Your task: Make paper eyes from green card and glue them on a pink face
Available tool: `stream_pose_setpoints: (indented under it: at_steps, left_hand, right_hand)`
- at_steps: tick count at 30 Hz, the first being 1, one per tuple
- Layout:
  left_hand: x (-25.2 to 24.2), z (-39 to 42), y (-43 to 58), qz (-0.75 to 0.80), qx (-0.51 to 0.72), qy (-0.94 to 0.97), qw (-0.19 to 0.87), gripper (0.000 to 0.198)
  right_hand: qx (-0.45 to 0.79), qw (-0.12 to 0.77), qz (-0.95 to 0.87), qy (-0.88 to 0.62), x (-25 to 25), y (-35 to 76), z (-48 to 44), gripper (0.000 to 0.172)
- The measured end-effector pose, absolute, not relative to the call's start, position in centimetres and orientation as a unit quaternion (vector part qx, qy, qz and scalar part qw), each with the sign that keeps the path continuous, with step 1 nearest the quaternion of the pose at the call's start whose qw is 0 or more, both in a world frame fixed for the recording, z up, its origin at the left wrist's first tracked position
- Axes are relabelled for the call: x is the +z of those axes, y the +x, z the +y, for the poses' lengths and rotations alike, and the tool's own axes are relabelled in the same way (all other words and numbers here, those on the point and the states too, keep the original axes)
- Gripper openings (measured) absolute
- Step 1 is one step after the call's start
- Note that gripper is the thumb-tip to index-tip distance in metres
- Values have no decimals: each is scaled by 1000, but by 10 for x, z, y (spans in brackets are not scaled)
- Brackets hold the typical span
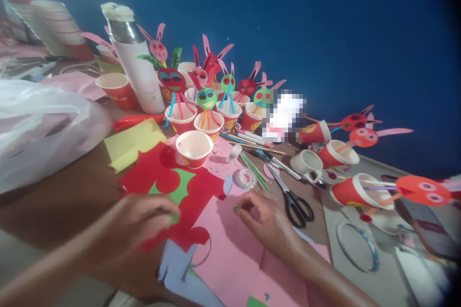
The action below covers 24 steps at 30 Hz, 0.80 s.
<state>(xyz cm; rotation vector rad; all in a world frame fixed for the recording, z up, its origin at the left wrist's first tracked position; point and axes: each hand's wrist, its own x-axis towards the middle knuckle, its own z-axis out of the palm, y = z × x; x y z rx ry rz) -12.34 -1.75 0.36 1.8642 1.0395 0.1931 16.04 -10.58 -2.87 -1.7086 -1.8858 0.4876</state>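
My left hand [149, 216] is closed above the cut red paper [201, 187], slightly blurred. A small piece of green paper [175, 218] shows at its fingertips. Over the pink paper [234, 244], my right hand [266, 223] makes a pinch, thumb and forefinger together. Something tiny and dark green shows at that pinch, too small to name. Round bites are cut out of the red paper, and green paper [180, 187] shows through one. A roll of clear tape [245, 179] sits just beyond my right hand. Black-handled scissors [297, 201] lie to its right.
Paper cups with paper-face figures [207, 100] crowd the back; more cups [360, 192] lie tipped at right. Near them stand a bare cup [194, 146], a white mug [308, 165] and a tall flask [139, 72]. A plastic bag [46, 129] fills the left.
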Motion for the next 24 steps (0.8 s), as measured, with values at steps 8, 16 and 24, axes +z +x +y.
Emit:
stream_pose_setpoints:
  at_steps: [8, 16, 24]
  left_hand:
    - [-13, -19, -19, 335, -21, 801, 496, 25]
    - [-20, -13, -10, 355, -31, 834, 422, 19]
    - [-22, -12, -2, 338, -50, 858, 383, 26]
  right_hand:
    - [205, 291, -675, -646, -39, 164, -120, 13]
    - [155, 312, -673, -653, -46, 167, -113, 16]
    - [123, 305, -686, -649, -54, 161, -109, 13]
